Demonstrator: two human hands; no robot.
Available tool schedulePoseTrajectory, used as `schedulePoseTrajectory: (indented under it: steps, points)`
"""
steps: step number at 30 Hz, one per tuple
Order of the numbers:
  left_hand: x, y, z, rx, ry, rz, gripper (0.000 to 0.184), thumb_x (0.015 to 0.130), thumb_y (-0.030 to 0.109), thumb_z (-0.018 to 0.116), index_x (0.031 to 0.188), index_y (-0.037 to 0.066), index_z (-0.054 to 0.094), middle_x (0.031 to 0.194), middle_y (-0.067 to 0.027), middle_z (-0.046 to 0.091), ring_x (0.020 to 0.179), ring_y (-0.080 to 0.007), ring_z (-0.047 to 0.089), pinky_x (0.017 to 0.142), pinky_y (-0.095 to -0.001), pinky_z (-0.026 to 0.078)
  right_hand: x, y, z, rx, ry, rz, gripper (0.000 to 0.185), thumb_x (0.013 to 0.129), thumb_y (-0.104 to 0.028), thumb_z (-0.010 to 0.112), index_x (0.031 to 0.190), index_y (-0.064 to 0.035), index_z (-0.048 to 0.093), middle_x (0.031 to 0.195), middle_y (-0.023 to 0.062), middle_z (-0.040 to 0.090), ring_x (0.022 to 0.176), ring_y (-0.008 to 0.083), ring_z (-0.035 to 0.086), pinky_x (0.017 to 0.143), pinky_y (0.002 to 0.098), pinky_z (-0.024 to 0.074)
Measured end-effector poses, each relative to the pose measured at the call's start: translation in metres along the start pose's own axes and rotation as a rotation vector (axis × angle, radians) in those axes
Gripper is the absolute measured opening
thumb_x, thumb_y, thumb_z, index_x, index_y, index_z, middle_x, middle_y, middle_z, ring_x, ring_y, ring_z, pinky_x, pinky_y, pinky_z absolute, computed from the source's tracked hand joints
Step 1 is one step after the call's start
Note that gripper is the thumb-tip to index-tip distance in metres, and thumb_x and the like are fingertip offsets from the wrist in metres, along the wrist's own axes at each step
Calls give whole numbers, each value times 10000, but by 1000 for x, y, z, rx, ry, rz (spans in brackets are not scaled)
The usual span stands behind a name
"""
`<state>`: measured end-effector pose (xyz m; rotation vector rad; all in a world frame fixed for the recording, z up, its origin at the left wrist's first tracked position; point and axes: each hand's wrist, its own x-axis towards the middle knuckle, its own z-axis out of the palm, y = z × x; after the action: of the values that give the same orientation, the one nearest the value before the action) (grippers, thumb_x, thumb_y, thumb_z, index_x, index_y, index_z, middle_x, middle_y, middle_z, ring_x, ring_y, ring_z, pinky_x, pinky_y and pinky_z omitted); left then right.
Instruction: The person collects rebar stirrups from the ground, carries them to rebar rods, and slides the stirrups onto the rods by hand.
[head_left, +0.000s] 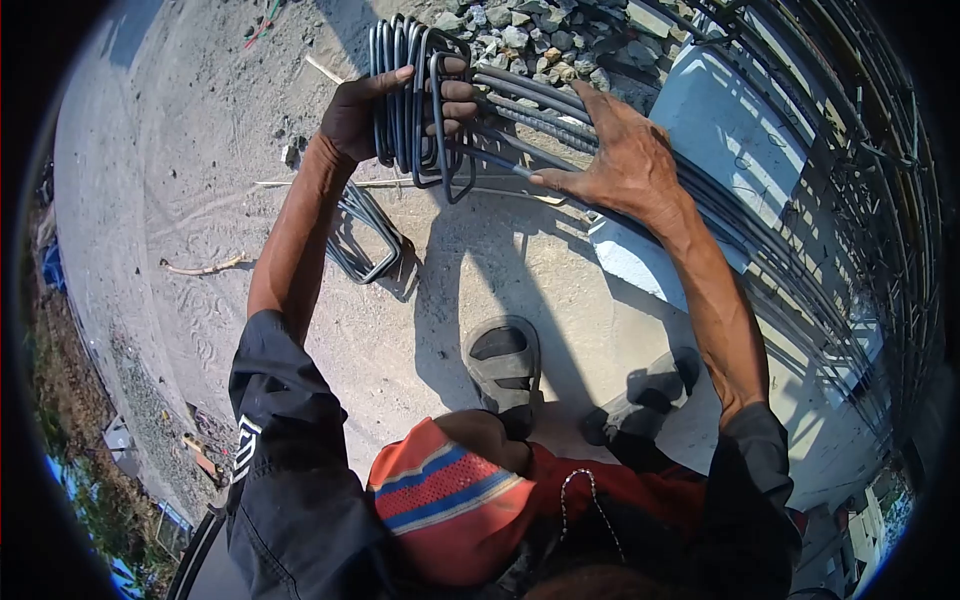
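My left hand (362, 115) is closed around a stack of bent rectangular rebar stirrups (418, 170), thumb on the near side and fingers through the loops. The ends of several long steel rebars (530, 108) reach the stirrups; whether they pass through every loop is hidden. My right hand (635, 165) spans the rebar bundle a little behind these ends, thumb along the lower bar and fingers across the upper ones. Its other fingertips are partly hidden. Below my left hand, more rectangular stirrups (375, 240) lie on the ground.
Pale blocks (725, 125) stand under and beside the rebars. Broken stones (540, 40) are heaped at the top. A tied rebar cage (890, 160) curves along the right. A thin stick (208, 267) lies on the sandy ground, and my sandalled foot (503, 365) stands below.
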<state>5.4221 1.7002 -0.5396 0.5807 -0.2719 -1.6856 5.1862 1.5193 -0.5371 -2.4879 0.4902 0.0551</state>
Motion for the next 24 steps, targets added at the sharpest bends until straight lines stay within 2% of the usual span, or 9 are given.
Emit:
schedulePoseTrajectory:
  steps: [2, 6, 7, 10, 16, 19, 22, 24]
  points:
    - [9, 5, 5, 31, -9, -30, 535, 906, 259, 418, 1334, -40, 302, 1203, -214, 515, 1133, -305, 521, 984, -397, 429, -1, 1, 1, -34, 29, -34, 1050, 543, -615, 752, 1293, 29, 395, 1204, 282, 488, 1136, 404, 491, 952, 476, 413]
    - [28, 6, 19, 59, -29, -75, 530, 920, 247, 382, 1348, -45, 273, 1215, -222, 505, 1157, -309, 501, 998, -388, 415, -2, 4, -4, 89, -18, -30, 1036, 527, -589, 774, 1279, 25, 413, 1158, 293, 504, 1079, 400, 530, 920, 455, 445]
    - [33, 7, 18, 56, -77, -100, 545, 920, 260, 382, 1353, -47, 261, 1225, -227, 498, 1164, -310, 495, 997, -397, 415, -3, 6, 3, 3, 70, -80, 1033, 526, -583, 776, 1271, 37, 419, 1131, 293, 514, 1038, 387, 556, 890, 449, 468]
    - [40, 3, 24, 116, -67, -160, 606, 895, 275, 417, 1375, -34, 215, 1235, -232, 484, 1159, -320, 497, 979, -431, 420, -3, 11, 8, -20, 150, -131, 1008, 514, -568, 790, 1239, 41, 445, 1054, 256, 543, 970, 363, 585, 841, 428, 497]
    - [41, -16, 32, 53, -30, -202, 599, 896, 308, 390, 1350, -56, 249, 1211, -282, 479, 1132, -359, 510, 964, -436, 430, -1, 9, -1, 90, 79, -92, 941, 486, -531, 820, 1163, 30, 487, 947, 178, 560, 851, 308, 617, 772, 395, 524]
    - [40, -28, 38, -91, -18, -187, 614, 896, 344, 390, 1332, -72, 274, 1212, -289, 474, 1128, -369, 510, 974, -447, 418, 0, 12, -2, 76, 61, -116, 918, 491, -510, 826, 1156, 28, 491, 953, 175, 568, 831, 296, 624, 763, 393, 528]
    - [45, -37, 45, -16, 50, -177, 630, 888, 353, 399, 1330, -79, 275, 1212, -291, 475, 1127, -373, 510, 977, -449, 414, 2, 15, 2, 21, 88, -144, 888, 495, -455, 835, 1158, 26, 491, 967, 179, 574, 864, 298, 621, 777, 392, 527]
    - [50, -46, 39, -10, 86, -185, 648, 868, 362, 426, 1302, -105, 308, 1177, -305, 496, 1096, -378, 534, 974, -456, 418, 3, 16, -3, 58, 1, -130, 844, 516, -387, 832, 1163, 30, 486, 1003, 180, 576, 897, 293, 617, 796, 390, 524]
